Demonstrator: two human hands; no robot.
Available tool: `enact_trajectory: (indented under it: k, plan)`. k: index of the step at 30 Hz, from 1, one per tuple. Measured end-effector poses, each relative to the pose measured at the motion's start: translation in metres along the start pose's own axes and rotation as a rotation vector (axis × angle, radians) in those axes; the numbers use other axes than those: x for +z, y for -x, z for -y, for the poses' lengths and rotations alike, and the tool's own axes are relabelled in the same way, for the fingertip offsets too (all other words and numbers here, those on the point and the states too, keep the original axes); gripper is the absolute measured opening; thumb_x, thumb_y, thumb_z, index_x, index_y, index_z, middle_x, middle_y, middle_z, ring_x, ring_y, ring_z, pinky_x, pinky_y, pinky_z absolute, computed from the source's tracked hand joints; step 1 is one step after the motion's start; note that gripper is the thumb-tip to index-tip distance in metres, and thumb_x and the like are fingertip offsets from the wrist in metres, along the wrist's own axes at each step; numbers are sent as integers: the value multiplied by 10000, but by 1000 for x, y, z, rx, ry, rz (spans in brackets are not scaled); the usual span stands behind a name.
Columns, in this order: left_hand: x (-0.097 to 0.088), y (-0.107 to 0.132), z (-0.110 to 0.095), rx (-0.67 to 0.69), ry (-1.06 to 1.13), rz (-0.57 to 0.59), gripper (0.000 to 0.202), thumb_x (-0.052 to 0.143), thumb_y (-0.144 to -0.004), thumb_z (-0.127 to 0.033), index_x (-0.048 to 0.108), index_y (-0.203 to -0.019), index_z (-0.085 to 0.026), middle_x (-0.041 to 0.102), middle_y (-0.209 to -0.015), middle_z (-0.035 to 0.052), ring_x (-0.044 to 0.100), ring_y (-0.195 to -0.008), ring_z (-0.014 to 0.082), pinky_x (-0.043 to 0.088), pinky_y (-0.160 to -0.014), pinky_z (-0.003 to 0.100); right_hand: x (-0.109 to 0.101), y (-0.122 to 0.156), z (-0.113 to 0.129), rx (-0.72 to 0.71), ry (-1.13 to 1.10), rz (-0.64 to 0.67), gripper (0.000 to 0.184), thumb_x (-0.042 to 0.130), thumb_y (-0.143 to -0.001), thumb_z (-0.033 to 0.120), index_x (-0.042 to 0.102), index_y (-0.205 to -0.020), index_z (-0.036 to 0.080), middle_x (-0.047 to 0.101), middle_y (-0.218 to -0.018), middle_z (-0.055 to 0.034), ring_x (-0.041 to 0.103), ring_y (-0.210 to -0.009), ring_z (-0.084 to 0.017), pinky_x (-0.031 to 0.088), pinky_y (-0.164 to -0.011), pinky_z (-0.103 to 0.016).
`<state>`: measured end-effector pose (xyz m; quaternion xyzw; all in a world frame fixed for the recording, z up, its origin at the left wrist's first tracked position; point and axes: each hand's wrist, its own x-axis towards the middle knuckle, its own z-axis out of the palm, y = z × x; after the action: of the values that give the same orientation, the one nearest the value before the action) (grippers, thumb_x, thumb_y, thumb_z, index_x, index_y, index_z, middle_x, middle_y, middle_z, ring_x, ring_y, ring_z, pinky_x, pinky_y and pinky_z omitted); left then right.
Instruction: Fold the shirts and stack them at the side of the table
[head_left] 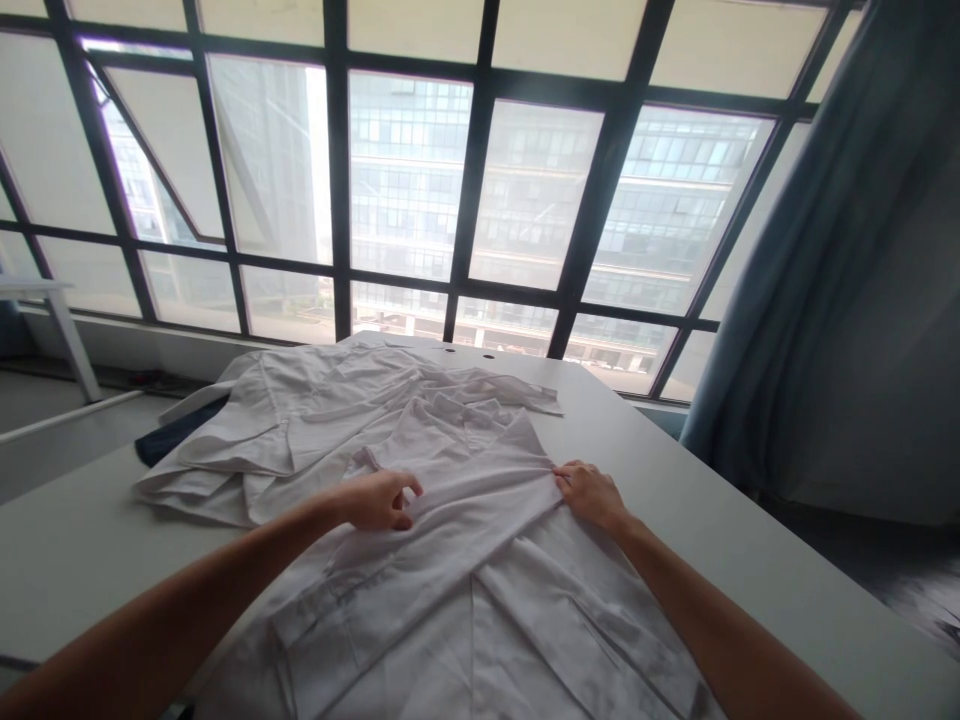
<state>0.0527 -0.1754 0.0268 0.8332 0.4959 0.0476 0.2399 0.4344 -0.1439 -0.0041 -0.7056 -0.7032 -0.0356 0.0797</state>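
A white collared shirt (480, 480) lies spread and wrinkled on the white table (750, 540), its collar pointing towards the window. At the shirt's right shoulder area, my right hand (590, 492) pinches the cloth, and creases run from its fingers across the front. My left hand (382, 500) is over the left part of the shirt, thumb and fingers curved and apart, with no cloth visibly gripped. Whether its fingertips touch the fabric I cannot tell.
More white garments (300, 410) lie in a loose heap behind and to the left, with a dark blue cloth (180, 430) under them. A blue-grey curtain (795, 300) hangs at the right. Large framed windows (409, 180) stand beyond the table.
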Motion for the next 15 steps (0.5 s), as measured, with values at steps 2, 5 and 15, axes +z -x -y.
enact_trajectory:
  k: [2,5,15]
  plan:
    - [1,1,-3,7,-62,-33,487,670,-755,-301,611,-1225,-188,719,-896,26,659,-796,198,482,-713,265,-4,-5,4,26,40,28,346,444,-937,313,723,-1117,216,663,-1252,-119,588,-1164,-297,438,-947,-414]
    - [4,-3,-9,43,-171,-218,389,631,-827,-299,635,-1202,-193,723,-978,55,664,-911,234,494,-823,320,-8,-29,14,77,63,84,371,480,-931,404,724,-1076,165,677,-1202,-171,617,-1127,-318,454,-920,-415]
    - [29,-20,7,403,-215,-233,468,485,-965,-410,524,-1388,-214,520,-1449,121,447,-1361,287,354,-1128,454,13,-138,18,226,-95,21,410,555,-863,220,606,-1265,163,686,-1180,-151,660,-1075,-246,500,-829,-296]
